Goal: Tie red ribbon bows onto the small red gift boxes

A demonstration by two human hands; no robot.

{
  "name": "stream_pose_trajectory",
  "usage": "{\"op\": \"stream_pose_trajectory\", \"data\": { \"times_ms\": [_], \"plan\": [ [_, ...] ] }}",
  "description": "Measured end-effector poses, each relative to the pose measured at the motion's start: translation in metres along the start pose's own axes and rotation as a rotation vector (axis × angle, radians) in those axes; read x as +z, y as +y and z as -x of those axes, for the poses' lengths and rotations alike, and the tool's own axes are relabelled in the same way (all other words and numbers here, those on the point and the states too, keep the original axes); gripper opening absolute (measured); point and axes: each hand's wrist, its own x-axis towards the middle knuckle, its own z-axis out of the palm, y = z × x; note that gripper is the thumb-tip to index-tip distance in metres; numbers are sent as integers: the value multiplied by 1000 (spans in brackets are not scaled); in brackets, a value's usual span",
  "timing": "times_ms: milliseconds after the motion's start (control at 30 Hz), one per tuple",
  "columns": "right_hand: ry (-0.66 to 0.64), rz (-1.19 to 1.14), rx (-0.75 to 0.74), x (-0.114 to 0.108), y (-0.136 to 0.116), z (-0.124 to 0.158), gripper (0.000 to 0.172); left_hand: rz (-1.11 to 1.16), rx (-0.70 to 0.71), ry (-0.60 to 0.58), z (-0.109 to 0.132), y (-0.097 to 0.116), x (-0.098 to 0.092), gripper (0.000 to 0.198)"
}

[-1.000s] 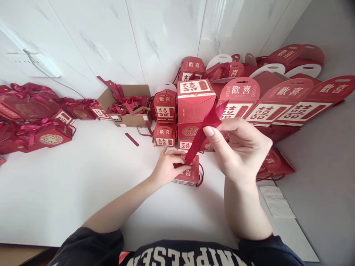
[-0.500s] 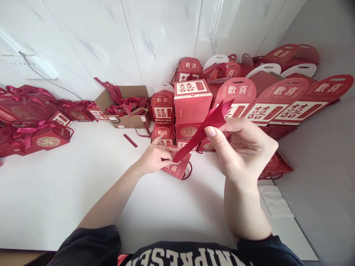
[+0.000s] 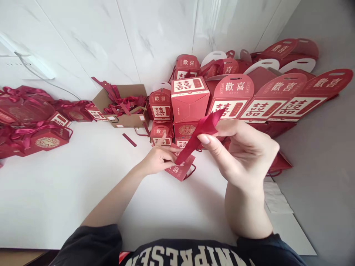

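A dark red satin ribbon (image 3: 191, 142) runs slantwise between my two hands. My right hand (image 3: 244, 155) pinches it close to its forked upper end, between thumb and forefinger, raised above the table. Lower and to the left, my left hand (image 3: 159, 159) grips the ribbon's lower part with closed fingers, one finger pointing up. Under and beside that hand lies a red gift box (image 3: 180, 170) with white characters and a dark red cord handle at its right side. Part of this box is hidden by my left hand and the ribbon.
Stacked red gift boxes (image 3: 190, 105) fill the back right, against the wall. A brown cardboard box (image 3: 130, 121) holds a heap of red ribbons. A short dark red strip (image 3: 129, 140) lies on the white table (image 3: 97, 177). Ribbon-tied boxes (image 3: 50, 142) stand at left.
My right hand has brought the ribbon's upper end slightly left and down, so the ribbon spans a shorter distance. The red box under my left hand has shifted slightly right.
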Motion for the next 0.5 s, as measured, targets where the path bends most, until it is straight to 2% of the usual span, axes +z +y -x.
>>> {"op": "stream_pose_trajectory", "data": {
  "times_ms": [67,133,367,433,500],
  "plan": [
    [-58,0,-8,1,1,0,11,146,-72,-85,-4,-8,-1,9],
    [-91,-29,30,4,3,0,11,290,-137,-159,-6,-14,-3,13],
    [-63,-284,273,18,18,4,13,411,-205,-213,-4,-10,4,15],
    [-120,-312,315,21,29,6,10,420,-219,-211,-4,-8,6,16],
    [-266,-267,321,21,41,9,23,421,-217,-216,-4,-8,6,18]
  ]
}}
